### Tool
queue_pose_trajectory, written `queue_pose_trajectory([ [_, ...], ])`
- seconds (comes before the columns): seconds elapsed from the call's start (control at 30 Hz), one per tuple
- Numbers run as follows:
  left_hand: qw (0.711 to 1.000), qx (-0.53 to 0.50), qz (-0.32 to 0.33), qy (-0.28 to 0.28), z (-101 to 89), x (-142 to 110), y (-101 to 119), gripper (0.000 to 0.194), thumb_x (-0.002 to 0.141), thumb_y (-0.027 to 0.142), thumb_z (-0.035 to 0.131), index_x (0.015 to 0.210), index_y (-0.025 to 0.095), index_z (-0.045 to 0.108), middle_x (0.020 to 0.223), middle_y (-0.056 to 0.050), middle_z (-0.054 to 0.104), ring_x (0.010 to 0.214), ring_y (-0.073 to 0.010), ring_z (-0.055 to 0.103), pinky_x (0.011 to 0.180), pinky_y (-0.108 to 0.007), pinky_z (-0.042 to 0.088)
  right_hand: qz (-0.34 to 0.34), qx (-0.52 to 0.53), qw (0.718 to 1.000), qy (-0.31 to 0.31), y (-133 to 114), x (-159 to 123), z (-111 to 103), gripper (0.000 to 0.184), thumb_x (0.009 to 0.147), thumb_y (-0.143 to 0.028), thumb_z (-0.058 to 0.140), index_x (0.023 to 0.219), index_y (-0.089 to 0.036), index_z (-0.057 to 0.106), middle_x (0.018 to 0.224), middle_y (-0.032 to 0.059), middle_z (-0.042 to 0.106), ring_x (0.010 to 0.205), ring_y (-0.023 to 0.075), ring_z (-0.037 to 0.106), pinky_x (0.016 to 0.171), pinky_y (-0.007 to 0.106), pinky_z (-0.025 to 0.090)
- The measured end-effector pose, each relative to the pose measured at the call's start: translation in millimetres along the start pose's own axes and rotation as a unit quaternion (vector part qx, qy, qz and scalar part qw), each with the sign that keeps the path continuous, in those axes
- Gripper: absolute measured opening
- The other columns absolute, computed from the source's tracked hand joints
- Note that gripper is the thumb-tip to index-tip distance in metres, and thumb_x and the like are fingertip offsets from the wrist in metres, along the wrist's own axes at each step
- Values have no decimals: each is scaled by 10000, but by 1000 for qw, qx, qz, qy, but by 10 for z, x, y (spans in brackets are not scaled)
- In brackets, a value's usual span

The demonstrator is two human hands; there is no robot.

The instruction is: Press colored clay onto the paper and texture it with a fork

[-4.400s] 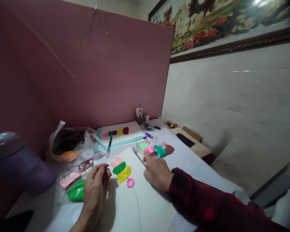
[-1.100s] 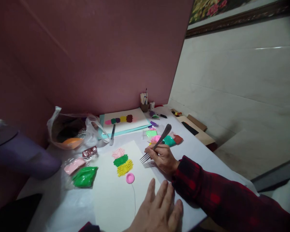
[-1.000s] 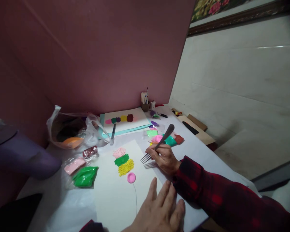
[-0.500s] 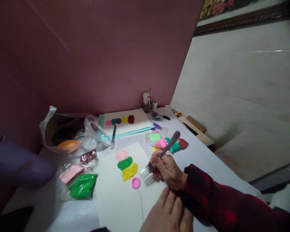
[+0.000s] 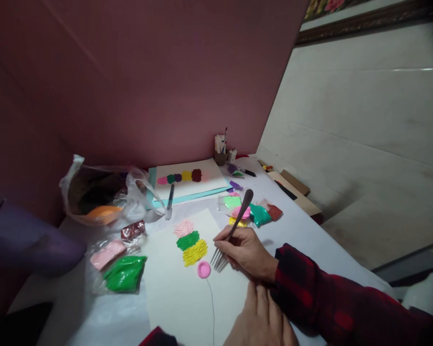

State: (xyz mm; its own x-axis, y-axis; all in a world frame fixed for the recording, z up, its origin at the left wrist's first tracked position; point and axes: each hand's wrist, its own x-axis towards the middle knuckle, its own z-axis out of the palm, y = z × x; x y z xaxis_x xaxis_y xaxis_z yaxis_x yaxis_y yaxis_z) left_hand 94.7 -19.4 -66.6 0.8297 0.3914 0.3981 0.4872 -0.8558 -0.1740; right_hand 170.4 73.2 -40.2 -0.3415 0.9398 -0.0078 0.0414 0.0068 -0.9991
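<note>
Right grip (image 5: 243, 252): pinching a slanted metal fork (image 5: 242, 211), tines down. Left grip (image 5: 261, 317): laid flat just nearside of the right grip, fingers extended, nothing visible held. Risk, as judged: a low sweep of tines could nick the pink disc (image 5: 204, 270), left of the right grip; a lifted left grip could let the paper (image 5: 176, 307) slide. Pink disc smooth, round, rimmed; yellow clay-like patch (image 5: 195, 253), also left, coarsely ridged.

Likely home: white-covered table (image 5: 303, 245), bagged clay (image 5: 125, 274), framed wall picture (image 5: 346, 26)
</note>
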Motion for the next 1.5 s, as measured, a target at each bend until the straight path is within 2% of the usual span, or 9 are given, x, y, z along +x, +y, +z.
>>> queue_pose_trajectory([
  [0.07,1000,1,-11,1,-3,31,36,359,933,190,369,1115,68,654,1068,-146,716,1018,-307,647,907,-465,473,26,19,999,8,-3,-4,26,157,804,-299,647,822,-153,592,447,-78,477,323,72,423,313,180,332],
  [0.23,989,9,-68,131,33,64,63,292,887,149,406,990,88,672,958,-129,733,903,-297,675,892,-467,468,70,18,997,9,-35,11,60,143,766,-223,643,773,-176,508,431,-94,488,330,74,455,312,160,376],
  [0.33,983,4,-94,160,98,58,91,269,868,157,434,977,103,674,958,-122,735,905,-303,677,917,-472,463,81,14,997,0,-40,20,56,149,773,-212,638,793,-183,493,414,-112,466,301,61,419,283,137,335],
  [0.63,992,-53,-108,37,250,32,192,367,914,211,372,1088,77,666,1115,-206,685,1021,-353,646,881,-524,500,81,11,997,-12,7,17,52,190,791,-312,678,849,-132,667,455,-64,505,342,65,440,312,166,363],
  [0.77,992,-53,-93,64,216,30,152,331,907,195,397,1059,101,677,1094,-182,692,1018,-344,642,906,-528,482,35,-5,999,1,-13,15,48,142,760,-261,704,827,-137,721,559,-28,571,426,56,471,367,167,373],
  [1.0,987,-85,-123,61,181,55,118,413,952,232,305,1113,106,664,1081,-138,695,994,-292,635,923,-461,483,117,10,993,-10,-9,-20,18,134,783,-246,614,868,-150,653,459,-48,557,346,88,478,329,179,379],
  [1.17,980,-111,-148,73,173,63,122,461,971,253,249,1118,109,662,1057,-119,700,960,-266,639,889,-414,504,-4,-146,989,-27,-69,0,-20,133,743,-133,603,802,-158,720,649,-7,619,547,79,487,494,191,388],
  [1.3,978,-110,-154,85,176,66,124,446,963,253,268,1085,115,674,1027,-113,702,957,-266,635,884,-410,507,-19,-170,984,-48,-90,14,-22,132,770,-145,591,821,-153,712,686,3,625,592,95,510,550,216,413],
  [1.5,980,-96,-147,96,127,71,113,410,959,251,302,1093,125,668,1030,-95,701,930,-242,624,859,-384,515,49,-95,993,-48,-65,14,18,55,779,-200,605,774,-153,633,579,-27,556,486,85,470,448,196,375],
])
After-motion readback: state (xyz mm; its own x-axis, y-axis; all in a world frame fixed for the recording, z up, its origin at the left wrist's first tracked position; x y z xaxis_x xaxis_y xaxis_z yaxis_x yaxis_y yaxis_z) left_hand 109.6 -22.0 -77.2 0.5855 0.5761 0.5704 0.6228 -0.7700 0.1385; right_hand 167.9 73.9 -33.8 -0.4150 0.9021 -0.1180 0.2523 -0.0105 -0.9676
